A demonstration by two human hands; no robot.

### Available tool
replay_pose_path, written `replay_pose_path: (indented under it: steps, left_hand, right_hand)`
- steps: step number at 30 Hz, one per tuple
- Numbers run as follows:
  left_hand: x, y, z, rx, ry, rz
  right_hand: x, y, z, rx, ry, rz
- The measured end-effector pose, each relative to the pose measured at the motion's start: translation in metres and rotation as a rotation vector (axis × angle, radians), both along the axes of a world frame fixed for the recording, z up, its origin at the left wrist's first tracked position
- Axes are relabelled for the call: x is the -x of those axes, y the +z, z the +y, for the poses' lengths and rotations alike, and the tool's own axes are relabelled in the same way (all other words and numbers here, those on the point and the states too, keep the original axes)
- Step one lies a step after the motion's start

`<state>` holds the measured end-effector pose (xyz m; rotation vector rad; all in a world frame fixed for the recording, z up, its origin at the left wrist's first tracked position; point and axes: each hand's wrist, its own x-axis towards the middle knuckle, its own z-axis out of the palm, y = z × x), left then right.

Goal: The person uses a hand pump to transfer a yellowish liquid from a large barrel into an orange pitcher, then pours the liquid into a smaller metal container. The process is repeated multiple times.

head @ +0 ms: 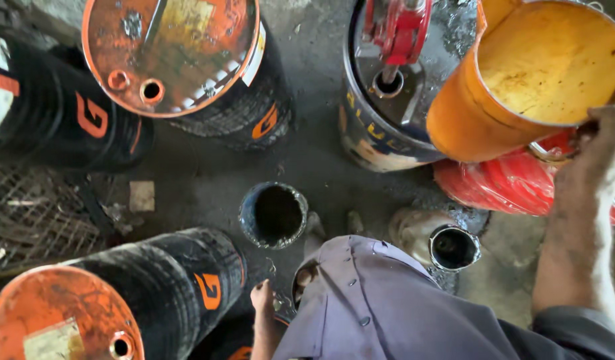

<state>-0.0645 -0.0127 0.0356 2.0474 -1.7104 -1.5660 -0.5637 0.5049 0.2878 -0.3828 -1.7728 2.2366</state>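
My right hand grips the near rim of a large orange pail, held up and tilted so its stained yellow inside faces me. My left hand hangs low beside my grey shirt, close to a small metal can that the shirt mostly hides. Something small and shiny sits at its fingers, and I cannot tell whether they hold it. An open dark can stands on the oily floor just ahead of that hand.
Black drums with orange lids stand at top left, far left and bottom left. A blue drum carries a red hand pump. A red container, another small can and wire mesh lie around.
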Motion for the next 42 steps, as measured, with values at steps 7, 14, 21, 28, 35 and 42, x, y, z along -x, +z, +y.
replay_pose_path:
  steps: [7, 14, 21, 28, 35, 42]
  left_hand:
    - [0.039, 0.011, -0.026, 0.040, 0.082, -0.040]
    - [0.189, 0.058, -0.068, 0.089, 0.143, 0.518]
    - [0.428, 0.203, -0.036, 0.264, -0.536, 1.057]
    - [0.606, 0.321, -0.009, 0.974, -1.157, 1.139]
    - [0.717, 0.358, -0.026, 1.248, -1.503, 0.837]
    - [0.658, 0.389, -0.059, 1.011, -1.656, 0.778]
  right_hand:
    - [0.048, 0.057, -0.072, -0.072, -0.109, 0.133]
    - [0.095, 0.037, -0.098, -0.325, -0.108, 0.423]
    - [0.116, 0.024, -0.133, -0.347, -0.172, 0.446]
    - [0.100, 0.051, -0.160, -0.609, -0.120, 0.310]
    - [0.085, 0.078, -0.179, -1.315, -0.294, 0.006]
    - [0.003, 0.103, -0.248, -1.106, -0.374, 0.050]
